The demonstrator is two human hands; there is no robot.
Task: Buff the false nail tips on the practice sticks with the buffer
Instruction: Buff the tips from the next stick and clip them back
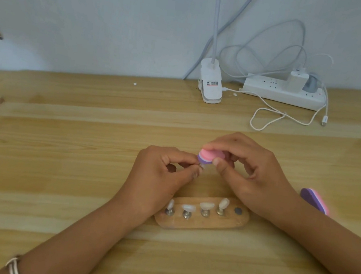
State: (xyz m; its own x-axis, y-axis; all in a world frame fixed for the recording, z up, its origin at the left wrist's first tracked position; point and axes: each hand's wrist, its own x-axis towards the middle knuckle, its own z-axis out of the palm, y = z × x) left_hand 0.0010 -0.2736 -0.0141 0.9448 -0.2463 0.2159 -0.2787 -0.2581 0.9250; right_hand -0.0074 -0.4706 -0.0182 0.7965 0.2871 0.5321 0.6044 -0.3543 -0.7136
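My left hand (161,175) pinches a small practice stick with a clear nail tip (203,167), mostly hidden by my fingers. My right hand (251,174) grips a pink and purple buffer (273,164), whose end lies on top of that tip. In front of my hands sits a wooden holder (201,223) with several white nail tips on metal sticks (188,211). Its rightmost spot shows a bare dark magnet (238,210).
A second pink and purple buffer (314,200) lies on the wooden table to the right of my right wrist. At the back stand a white clip lamp base (210,81), a white power strip (283,92) with a charger, and a loose white cable (274,118).
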